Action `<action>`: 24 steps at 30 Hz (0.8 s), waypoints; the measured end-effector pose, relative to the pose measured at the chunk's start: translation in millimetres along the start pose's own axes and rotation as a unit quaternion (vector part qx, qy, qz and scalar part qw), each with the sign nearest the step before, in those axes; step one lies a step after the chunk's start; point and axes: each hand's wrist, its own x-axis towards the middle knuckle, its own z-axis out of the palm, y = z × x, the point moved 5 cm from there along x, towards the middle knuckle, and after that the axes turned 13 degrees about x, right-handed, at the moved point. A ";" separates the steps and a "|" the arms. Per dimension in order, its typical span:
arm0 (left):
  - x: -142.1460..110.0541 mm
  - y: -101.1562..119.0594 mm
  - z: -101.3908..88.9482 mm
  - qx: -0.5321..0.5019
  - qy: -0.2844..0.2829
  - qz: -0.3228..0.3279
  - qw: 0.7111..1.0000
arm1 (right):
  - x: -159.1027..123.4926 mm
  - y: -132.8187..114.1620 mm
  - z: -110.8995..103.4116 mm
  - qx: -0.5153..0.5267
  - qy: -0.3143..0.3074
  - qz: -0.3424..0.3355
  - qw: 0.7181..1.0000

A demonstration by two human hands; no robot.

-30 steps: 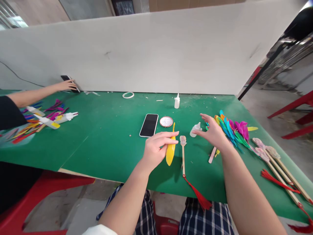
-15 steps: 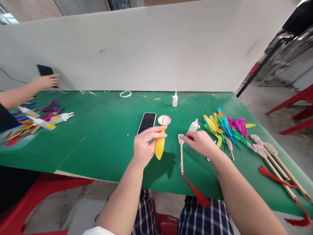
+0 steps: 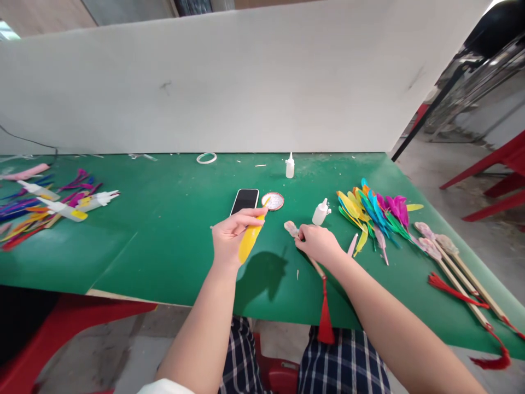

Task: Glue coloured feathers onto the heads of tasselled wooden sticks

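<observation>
My left hand [image 3: 232,232] pinches a yellow feather [image 3: 250,239] above the green table, its thin tip pointing up and away. To its right, my right hand [image 3: 320,241] is closed on the upper part of a wooden stick [image 3: 316,266]. A pale, lumpy head [image 3: 291,229] tops the stick beyond my fingers. From the stick's near end a red tassel [image 3: 325,317] hangs over the table edge. Just beyond my right hand stands a small white squeeze bottle [image 3: 321,212]. A round, red-rimmed dish [image 3: 273,201] lies past the feather's tip.
A phone [image 3: 245,201] lies partly behind my left hand. Colourful feathers [image 3: 375,213] and several tasselled sticks [image 3: 459,268] lie at right. Another white bottle [image 3: 290,166] and a white ring [image 3: 206,158] are near the pale partition [image 3: 229,87]. More feathers and bottles [image 3: 63,209] lie at left.
My right hand, open before, has come left and closed on the stick, turning it. My left hand moved left with the feather. The other person's arm and phone have left view.
</observation>
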 end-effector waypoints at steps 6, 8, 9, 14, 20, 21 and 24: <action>0.3 -3.9 6.0 -0.025 0.033 -0.058 0.997 | 2.6 1.4 2.0 0.021 0.037 -0.006 0.999; 0.2 -4.5 6.0 -0.031 0.043 -0.071 0.996 | 3.2 2.4 0.2 0.059 0.039 -0.002 0.998; 0.3 -5.0 5.4 -0.037 0.046 -0.076 0.995 | 3.5 2.7 -1.1 0.088 0.038 -0.002 0.995; 3.4 -12.5 -1.9 -0.091 0.078 -0.123 0.985 | 7.9 2.5 -6.0 0.343 0.029 -0.036 0.938; 4.7 -30.0 -5.2 -0.134 0.125 -0.213 0.960 | 9.6 -4.0 -4.3 0.588 0.045 -0.056 0.806; 3.7 -32.6 -4.6 -0.124 0.131 -0.227 0.957 | 8.7 -5.9 -3.9 0.599 0.048 -0.060 0.797; 0.0 -38.4 -0.1 -0.095 0.129 -0.258 0.953 | 5.4 -9.9 -4.9 0.609 0.068 -0.076 0.786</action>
